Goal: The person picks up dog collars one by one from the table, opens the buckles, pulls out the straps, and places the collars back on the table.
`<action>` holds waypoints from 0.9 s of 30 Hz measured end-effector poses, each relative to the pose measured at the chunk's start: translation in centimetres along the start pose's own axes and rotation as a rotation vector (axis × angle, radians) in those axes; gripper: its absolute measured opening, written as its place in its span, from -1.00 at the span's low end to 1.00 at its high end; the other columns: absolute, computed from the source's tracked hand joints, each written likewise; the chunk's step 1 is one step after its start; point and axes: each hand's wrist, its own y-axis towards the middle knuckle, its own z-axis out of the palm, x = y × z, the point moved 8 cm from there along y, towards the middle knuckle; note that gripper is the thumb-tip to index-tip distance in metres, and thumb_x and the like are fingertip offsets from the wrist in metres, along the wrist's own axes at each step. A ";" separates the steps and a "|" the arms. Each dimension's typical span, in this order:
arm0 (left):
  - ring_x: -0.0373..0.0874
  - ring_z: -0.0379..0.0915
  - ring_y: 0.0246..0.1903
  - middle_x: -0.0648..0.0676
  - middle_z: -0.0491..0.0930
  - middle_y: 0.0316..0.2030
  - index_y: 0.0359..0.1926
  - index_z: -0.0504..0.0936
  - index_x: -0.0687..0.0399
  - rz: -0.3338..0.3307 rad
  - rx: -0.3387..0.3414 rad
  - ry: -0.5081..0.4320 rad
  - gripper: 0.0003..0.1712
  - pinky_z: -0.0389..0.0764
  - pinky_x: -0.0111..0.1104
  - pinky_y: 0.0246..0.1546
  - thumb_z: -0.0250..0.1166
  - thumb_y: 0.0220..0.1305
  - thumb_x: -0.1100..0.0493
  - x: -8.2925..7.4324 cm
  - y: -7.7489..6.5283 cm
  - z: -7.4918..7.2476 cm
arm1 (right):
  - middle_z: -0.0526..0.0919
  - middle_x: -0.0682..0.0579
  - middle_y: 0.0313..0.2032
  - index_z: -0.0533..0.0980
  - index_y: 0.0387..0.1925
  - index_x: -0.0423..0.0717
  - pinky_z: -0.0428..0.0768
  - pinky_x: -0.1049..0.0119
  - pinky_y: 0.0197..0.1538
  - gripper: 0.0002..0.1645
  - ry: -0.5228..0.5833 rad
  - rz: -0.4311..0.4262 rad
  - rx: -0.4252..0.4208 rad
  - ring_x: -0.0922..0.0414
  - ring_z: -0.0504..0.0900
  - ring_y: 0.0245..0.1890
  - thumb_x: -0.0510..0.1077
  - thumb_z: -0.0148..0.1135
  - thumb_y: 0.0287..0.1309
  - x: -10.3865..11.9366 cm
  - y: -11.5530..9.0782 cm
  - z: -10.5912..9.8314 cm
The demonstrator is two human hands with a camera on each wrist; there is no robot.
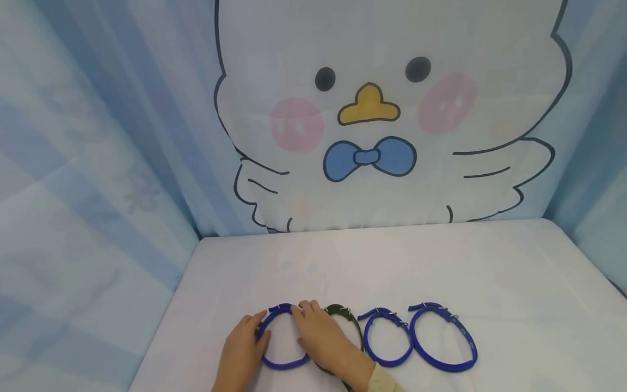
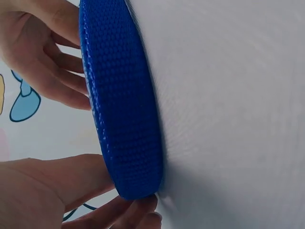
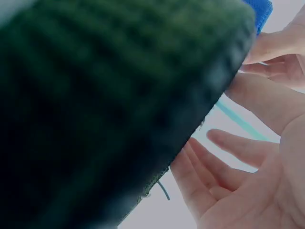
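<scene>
At the left of the row, a blue buckled strap collar (image 1: 286,366) stands on its edge as a ring on the white table. My left hand (image 1: 243,348) pinches its left side, the thumb inside the ring and the fingers outside. My right hand (image 1: 325,337) holds the same collar at its right side, covering part of it. In the left wrist view the blue webbing (image 2: 124,105) runs between both hands. A dark green collar (image 1: 361,333) lies partly hidden under my right hand; its strap (image 3: 119,95) fills much of the right wrist view, close to the fingers.
To the right, a smaller blue collar (image 1: 392,363) and a larger blue collar (image 1: 453,367) sit side by side on the white table (image 1: 534,305), both buckled into rings. Behind the table hangs a curtain (image 1: 372,201) with a cartoon bird; more blue-and-white curtain (image 1: 98,190) hangs at the left.
</scene>
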 end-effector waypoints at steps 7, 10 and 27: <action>-0.18 0.55 -0.36 0.01 0.63 -0.31 0.06 0.65 0.15 -0.017 0.017 -0.026 -0.56 0.67 -0.22 -0.27 0.45 0.12 0.32 0.5 0.4 0.2 | 0.52 -0.15 0.14 0.41 0.28 -0.24 0.64 0.35 0.09 -0.38 0.008 -0.028 -0.018 0.04 0.55 0.12 -0.18 0.35 0.21 0.4 0.0 0.2; -0.20 0.53 -0.37 -0.02 0.61 -0.34 0.06 0.65 0.15 -0.028 0.015 -0.043 -0.56 0.65 -0.27 -0.30 0.42 0.12 0.36 0.6 0.5 0.4 | 0.51 -0.17 0.14 0.42 0.27 -0.26 0.67 0.37 0.03 -0.44 0.046 -0.022 -0.014 0.03 0.55 0.12 -0.30 0.28 0.24 0.4 0.0 0.3; -0.20 0.57 -0.37 -0.02 0.60 -0.34 -0.01 0.68 0.11 -0.031 -0.073 -0.087 -0.59 0.66 -0.37 -0.38 0.41 0.08 0.42 0.8 -0.1 -1.1 | 0.49 -0.15 0.15 0.45 0.23 -0.28 0.67 0.41 0.01 -0.44 0.068 -0.040 -0.078 0.04 0.55 0.13 -0.42 0.27 0.18 1.0 0.1 -0.5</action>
